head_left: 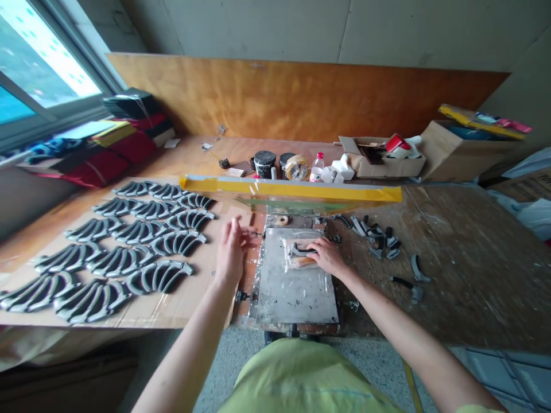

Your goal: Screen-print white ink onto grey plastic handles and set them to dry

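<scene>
My right hand (328, 255) rests on a grey curved plastic part (301, 250) that lies in a taped fixture on the metal plate (295, 292) of a printing jig; its fingers press down on the part. My left hand (230, 251) hovers left of the plate, fingers loosely apart and blurred, next to a small knob on the jig's side. A screen frame edged with yellow tape (293, 189) stands raised behind the plate. Several rows of grey curved parts (124, 252) lie on cardboard (181, 304) to the left.
A loose heap of grey parts (374, 235) lies right of the jig on the worn tabletop (465, 275). Ink tins (264, 163), a tape roll (297, 168), a bottle and cardboard boxes (383, 158) stand at the back. Folded cloths (107, 149) are piled under the window.
</scene>
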A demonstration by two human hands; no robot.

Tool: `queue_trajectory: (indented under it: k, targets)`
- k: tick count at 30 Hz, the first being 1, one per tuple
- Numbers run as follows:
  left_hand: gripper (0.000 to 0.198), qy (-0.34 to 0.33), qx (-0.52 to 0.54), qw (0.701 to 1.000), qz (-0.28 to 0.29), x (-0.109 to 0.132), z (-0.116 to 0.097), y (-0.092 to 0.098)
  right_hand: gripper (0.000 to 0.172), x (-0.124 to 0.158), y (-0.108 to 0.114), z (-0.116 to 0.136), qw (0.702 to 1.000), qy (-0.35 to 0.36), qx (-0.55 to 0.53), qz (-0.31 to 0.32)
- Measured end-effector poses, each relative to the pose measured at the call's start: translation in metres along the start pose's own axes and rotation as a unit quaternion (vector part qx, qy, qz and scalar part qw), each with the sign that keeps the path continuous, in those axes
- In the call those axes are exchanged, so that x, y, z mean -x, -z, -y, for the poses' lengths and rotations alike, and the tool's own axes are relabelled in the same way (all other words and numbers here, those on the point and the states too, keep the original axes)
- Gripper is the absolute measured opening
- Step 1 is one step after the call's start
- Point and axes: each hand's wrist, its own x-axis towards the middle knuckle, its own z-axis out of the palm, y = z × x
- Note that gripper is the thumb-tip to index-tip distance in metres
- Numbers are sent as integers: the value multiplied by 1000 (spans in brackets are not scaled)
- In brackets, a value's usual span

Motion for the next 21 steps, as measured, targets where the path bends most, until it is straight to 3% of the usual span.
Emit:
queue_trajectory:
  k: [3, 4, 7, 10, 12, 15, 18, 21]
  targets:
    - [67, 227, -65, 966, 110, 41, 56, -6, 10, 11, 6, 32, 998, 15, -31, -50]
    - [70, 270, -55, 953, 122, 55, 71, -9, 10, 18, 6, 46, 997, 30, -35, -63]
    - [63, 286, 21, 955, 80, 80, 97, -21, 13, 41, 2, 83, 992, 101, -26, -69]
    - [53, 262, 42, 963, 44, 85, 96, -25, 18, 55, 1, 85, 986, 137, -66, -71]
    - [54, 263, 13, 963, 50, 82, 89, -22, 18, 54, 5, 60, 984, 110, -112, -79]
    - [58, 257, -25, 965, 44, 80, 82, -15, 14, 38, 15, -5, 986, -6, -140, -95]
    - [57, 254, -35, 966, 20, 83, 83, -13, 14, 4, 25, -73, 976, -152, -127, -90]
    - [57, 261, -48, 964, -20, 88, 91, -19, 18, -42, 29, -126, 961, -238, -116, -84]
